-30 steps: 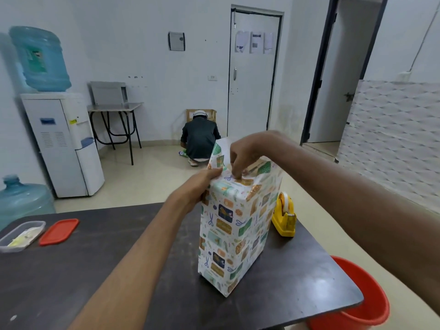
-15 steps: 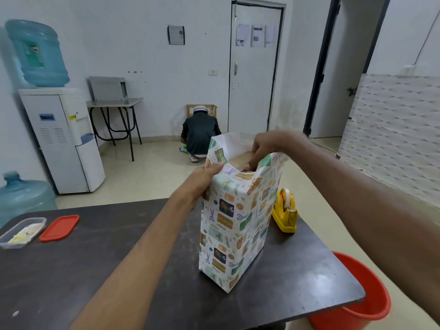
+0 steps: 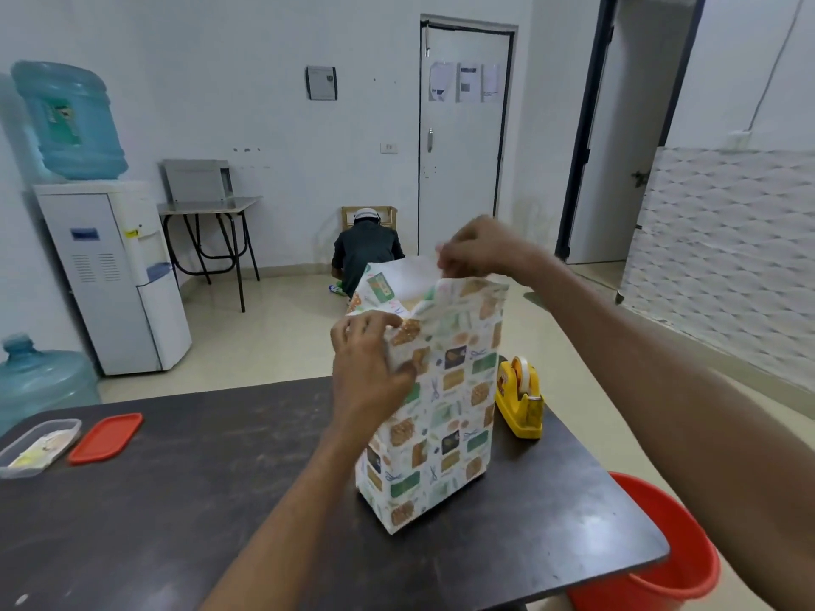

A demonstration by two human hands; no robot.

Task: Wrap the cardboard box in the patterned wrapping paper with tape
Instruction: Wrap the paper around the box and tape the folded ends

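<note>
The cardboard box stands upright on the dark table (image 3: 198, 500), covered by the patterned wrapping paper (image 3: 441, 425). Only a sliver of brown box top (image 3: 412, 304) shows inside the open paper end. My left hand (image 3: 368, 363) presses the near top corner of the paper against the box's left side. My right hand (image 3: 480, 251) pinches the far upper edge of the paper and holds it raised, white inside showing. A yellow tape dispenser (image 3: 520, 396) sits on the table just right of the box.
A clear container (image 3: 37, 447) and its red lid (image 3: 106, 436) lie at the table's left edge. A red bucket (image 3: 661, 562) stands on the floor by the right corner. A person (image 3: 368, 253) crouches on the floor beyond; a water dispenser (image 3: 114, 275) is at left.
My right hand lifted from pressing the paper on the box top and pulled the far flap upward, opening the paper end. My left hand slid down onto the near corner.
</note>
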